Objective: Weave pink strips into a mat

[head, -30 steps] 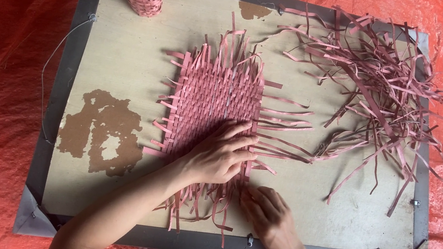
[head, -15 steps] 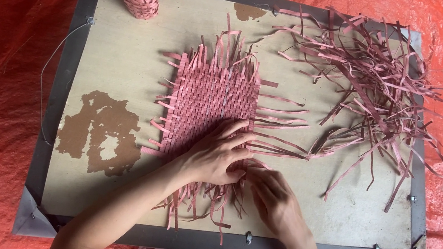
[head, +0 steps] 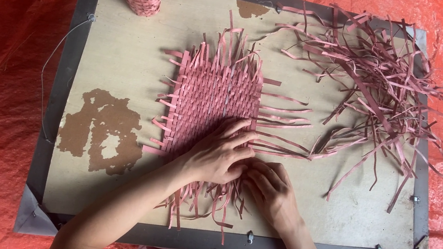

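The woven pink strip mat (head: 214,103) lies mid-board on the bench (head: 126,72), loose ends fringing every side. The left hand (head: 217,155) presses flat on the mat's near right corner, fingers spread, pinning the weave. The right hand (head: 270,191), just beside it, has its grip curled on the near fringe strips (head: 205,202); whether it pinches one I cannot tell. Good weaving here likely means holding the weave flat while snugging each strip tight against its neighbour. Spare strips (head: 374,87) lie far right.
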